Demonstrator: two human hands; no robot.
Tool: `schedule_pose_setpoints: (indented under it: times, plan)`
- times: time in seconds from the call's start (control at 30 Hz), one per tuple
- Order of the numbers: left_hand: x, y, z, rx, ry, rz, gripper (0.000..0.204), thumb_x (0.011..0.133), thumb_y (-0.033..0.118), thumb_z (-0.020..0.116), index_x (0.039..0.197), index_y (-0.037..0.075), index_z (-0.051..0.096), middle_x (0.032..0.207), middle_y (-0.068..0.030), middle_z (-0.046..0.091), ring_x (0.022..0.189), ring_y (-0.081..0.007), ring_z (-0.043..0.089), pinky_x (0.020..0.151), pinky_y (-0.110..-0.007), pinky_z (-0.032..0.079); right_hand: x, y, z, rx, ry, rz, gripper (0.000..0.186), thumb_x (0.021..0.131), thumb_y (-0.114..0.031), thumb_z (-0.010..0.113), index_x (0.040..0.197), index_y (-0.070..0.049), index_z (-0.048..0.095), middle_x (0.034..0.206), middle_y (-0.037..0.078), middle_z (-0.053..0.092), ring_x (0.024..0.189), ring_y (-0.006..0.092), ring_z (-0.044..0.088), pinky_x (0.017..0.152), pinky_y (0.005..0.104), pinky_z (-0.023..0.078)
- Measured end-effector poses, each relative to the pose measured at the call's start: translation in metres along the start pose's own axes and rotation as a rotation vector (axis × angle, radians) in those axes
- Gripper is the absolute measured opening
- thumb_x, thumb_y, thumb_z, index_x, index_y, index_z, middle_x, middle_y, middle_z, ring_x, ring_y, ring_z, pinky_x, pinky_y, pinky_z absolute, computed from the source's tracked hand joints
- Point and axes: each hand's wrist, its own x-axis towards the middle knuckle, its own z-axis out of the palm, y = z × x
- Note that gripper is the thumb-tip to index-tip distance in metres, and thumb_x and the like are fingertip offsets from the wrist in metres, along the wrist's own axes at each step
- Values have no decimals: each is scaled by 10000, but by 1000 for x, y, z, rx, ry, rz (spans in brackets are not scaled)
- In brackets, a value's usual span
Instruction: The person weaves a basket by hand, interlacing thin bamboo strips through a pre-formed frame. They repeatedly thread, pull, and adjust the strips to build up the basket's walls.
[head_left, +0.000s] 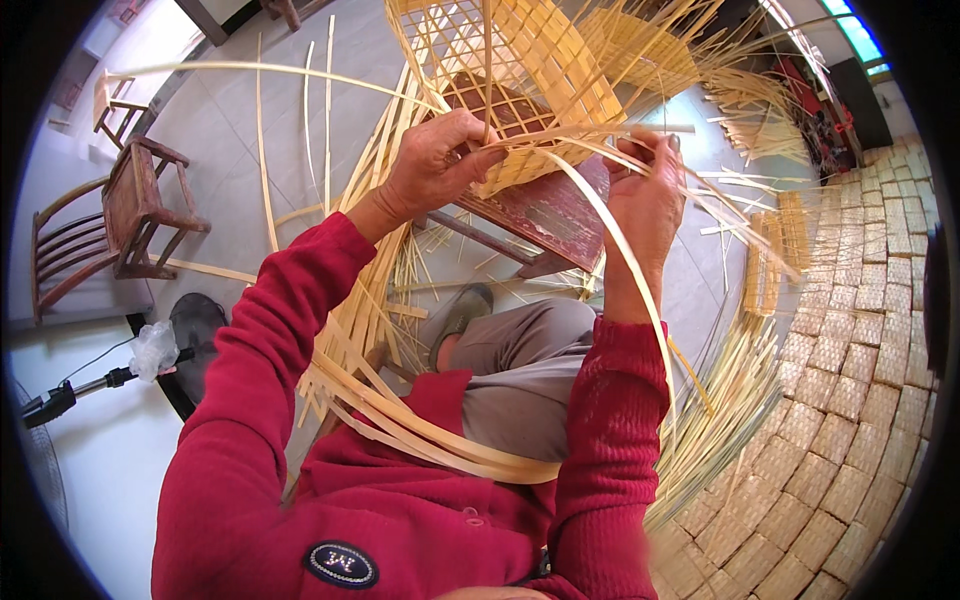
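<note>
My left hand (440, 165) pinches thin pale bamboo strips at the lower edge of a yellow open-lattice woven basket (585, 85), which stands tilted on a worn reddish wooden bench (540, 215). My right hand (645, 180), to the right of the basket, is closed on several loose strips that fan out to the lower right. One long curved strip (615, 230) arcs down in front of my right wrist. A band of wider strips (450, 450) crosses my lap. My fingertips partly hide where the strips meet the weave.
Two wooden chairs (150, 215) are on the left, near a fan stand (85, 395) with a plastic bag. Loose strips lie on the grey floor. At right are bundled strips (725, 410), flat woven pieces (775, 250) and stacks of small woven squares (840, 380). More woven work (645, 50) is behind.
</note>
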Motion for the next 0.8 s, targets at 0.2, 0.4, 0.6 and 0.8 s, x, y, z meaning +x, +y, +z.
schedule_pose_setpoints:
  times: [0.2,0.4,0.6,0.8]
  plan:
    - [-2,4,7,-148,7,-80,110,946,83,716,971,12,635,791,-35,615,619,-76,650,516,-229,499,3,9,-19,298,149,161,287,1105,-235,382,1069,-2,545,1030,143,614,911,232,615,890,402,545]
    - [1,13,5,-199,-30,-185,73,975,64,677,984,-2,647,823,3,641,613,-32,590,531,-198,484,-3,13,-27,234,212,196,335,1112,-263,345,1102,-3,557,1038,134,614,940,239,642,869,405,561]
    - [5,14,-2,-90,-104,-119,139,982,126,689,1009,-7,662,818,8,632,593,-29,567,517,-194,471,-19,7,-35,402,237,278,312,1108,-249,353,1105,-25,569,1112,150,652,974,287,668,872,454,571]
    - [3,26,-2,-186,-115,-206,107,977,108,688,980,2,670,729,12,584,591,-36,581,515,-217,461,-27,2,-55,481,221,345,307,1110,-245,328,1124,-15,532,1232,192,614,1032,338,654,892,531,586]
